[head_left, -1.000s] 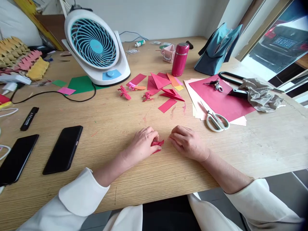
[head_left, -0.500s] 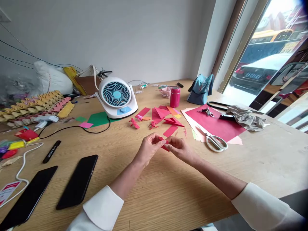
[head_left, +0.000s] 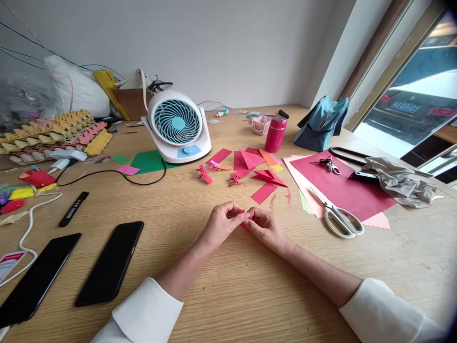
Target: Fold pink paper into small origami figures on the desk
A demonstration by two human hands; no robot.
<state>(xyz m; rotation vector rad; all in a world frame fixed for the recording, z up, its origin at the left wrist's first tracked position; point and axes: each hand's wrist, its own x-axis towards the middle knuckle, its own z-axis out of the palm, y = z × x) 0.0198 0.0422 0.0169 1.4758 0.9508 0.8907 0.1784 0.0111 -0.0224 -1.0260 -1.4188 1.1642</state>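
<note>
Between my fingertips is a small piece of folded red paper (head_left: 244, 226), mostly covered by the hands. My left hand (head_left: 223, 224) pinches its left side, thumb and forefinger closed. On its right side, my right hand (head_left: 267, 227) grips it with thumb and bent fingers. The two thumbs almost meet over the paper. Just beyond the hands lie a flat red paper strip (head_left: 263, 193), a folded red paper piece (head_left: 269, 177) and two small twisted red paper figures, one on the left (head_left: 203, 174) and one nearer the middle (head_left: 235, 179).
White-handled scissors (head_left: 343, 222) rest by a large red sheet (head_left: 342, 183) with keys on it. Behind stand a white fan (head_left: 177, 124), a pink canister (head_left: 276, 135) and a blue bag (head_left: 323, 125). Two black phones (head_left: 110, 264) and a marker (head_left: 74, 208) lie at left.
The view has shifted, so things at the right appear farther right. Both hands keep their pinch on the red paper, which is now more covered by the fingers.
</note>
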